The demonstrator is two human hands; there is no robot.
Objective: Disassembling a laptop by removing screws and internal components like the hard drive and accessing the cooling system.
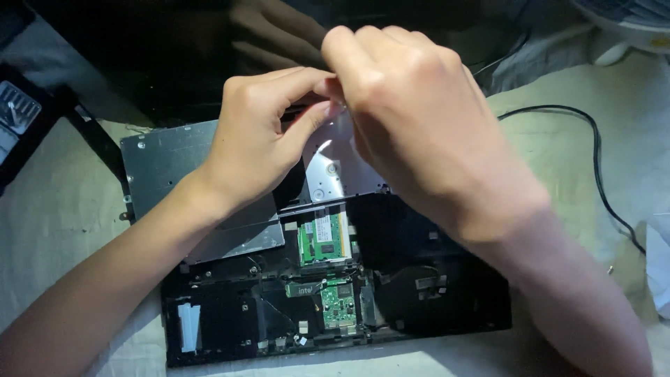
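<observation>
An opened black laptop base (pixel 230 321) lies bottom up on a pale cloth, its insides showing: a green memory module (pixel 322 239), a small green card (pixel 338 305) and a round fan (pixel 412 290). A grey metal drive (pixel 164 162) sits at its far left. My left hand (pixel 258 136) and my right hand (pixel 412 119) meet above the laptop's far edge, fingertips pinched together on a small thin piece that the fingers mostly hide. A shiny silver plate (pixel 324 171) lies just below them.
A black cable (pixel 593 150) curves across the cloth on the right. A dark object with a metal part (pixel 17 105) lies at the far left. A white item (pixel 659 269) sits at the right edge. Dark shadow covers the area behind the hands.
</observation>
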